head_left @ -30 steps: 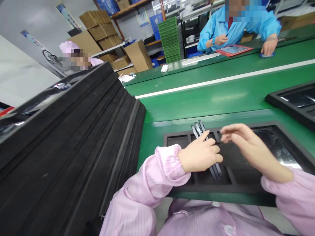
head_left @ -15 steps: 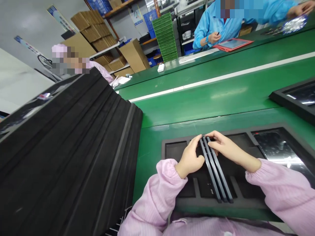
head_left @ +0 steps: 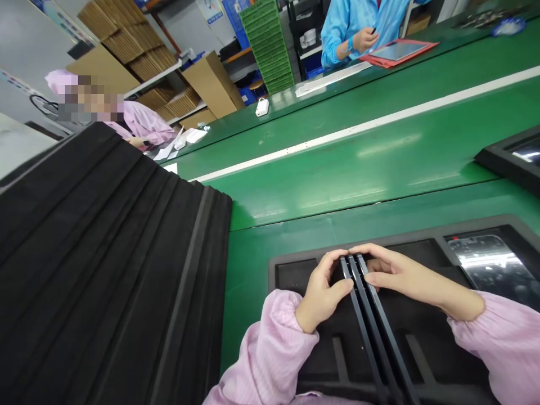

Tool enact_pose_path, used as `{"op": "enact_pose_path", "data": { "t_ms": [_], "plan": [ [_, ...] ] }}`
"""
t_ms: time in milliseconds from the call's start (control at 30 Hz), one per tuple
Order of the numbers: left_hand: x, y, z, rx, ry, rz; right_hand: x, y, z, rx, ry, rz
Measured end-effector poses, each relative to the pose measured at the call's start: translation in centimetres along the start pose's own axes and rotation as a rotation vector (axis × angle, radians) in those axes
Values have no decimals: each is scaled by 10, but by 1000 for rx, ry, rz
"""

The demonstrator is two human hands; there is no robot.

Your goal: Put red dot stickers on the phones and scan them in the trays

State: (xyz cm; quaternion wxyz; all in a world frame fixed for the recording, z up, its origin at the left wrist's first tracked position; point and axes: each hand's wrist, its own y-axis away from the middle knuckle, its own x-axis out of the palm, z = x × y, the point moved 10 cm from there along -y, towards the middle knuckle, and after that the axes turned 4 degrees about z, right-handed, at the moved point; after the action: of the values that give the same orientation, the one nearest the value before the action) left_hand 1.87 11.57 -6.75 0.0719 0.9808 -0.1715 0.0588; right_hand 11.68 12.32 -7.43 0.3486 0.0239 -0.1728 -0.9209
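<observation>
Three thin, dark-edged flat panels, tablet-like, stand on edge side by side over a black foam tray [head_left: 426, 230]. My left hand [head_left: 327, 289] grips the far end of the left panel [head_left: 363, 332], fingertips over its top corner and thumb against its edge. On the other side, my right hand [head_left: 394, 273] holds the right panel [head_left: 386, 320], fingers over the top and thumb on its edge. Between them stands the middle panel [head_left: 371, 315], with narrow gaps showing. The panels' near ends run out at the bottom. A glossy-screened panel [head_left: 489, 259] lies in the tray's right compartment.
A tall stack of black foam trays [head_left: 113, 270] rises at my left. Another tray [head_left: 512, 157] sits at the right edge. Across the green bench [head_left: 337, 185], a blue-sleeved person [head_left: 358, 39] is behind a red-edged tablet [head_left: 399, 52]; a pink-clad person [head_left: 143, 121] is at far left.
My view has shifted, so the panels and hands appear lower. The panels look slightly more spread apart. The blue-sleeved person's hand has left the shiny bag, which lies on the bench.
</observation>
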Motion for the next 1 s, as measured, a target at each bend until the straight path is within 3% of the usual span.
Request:
{"op": "enact_pose_path", "data": {
  "t_ms": [533,767,867,1000],
  "plan": [
    [5,2,3,-45,6,15,-3,5,9,-52,118,-75],
    [10,2,-1,29,-18,129,4,8,4,-15,79,37],
    [10,2,0,25,-32,127,2,6,1,9,92,-8],
    [12,1,-1,37,-18,132,-9,3,-2,2,156,-188]
  ]
}}
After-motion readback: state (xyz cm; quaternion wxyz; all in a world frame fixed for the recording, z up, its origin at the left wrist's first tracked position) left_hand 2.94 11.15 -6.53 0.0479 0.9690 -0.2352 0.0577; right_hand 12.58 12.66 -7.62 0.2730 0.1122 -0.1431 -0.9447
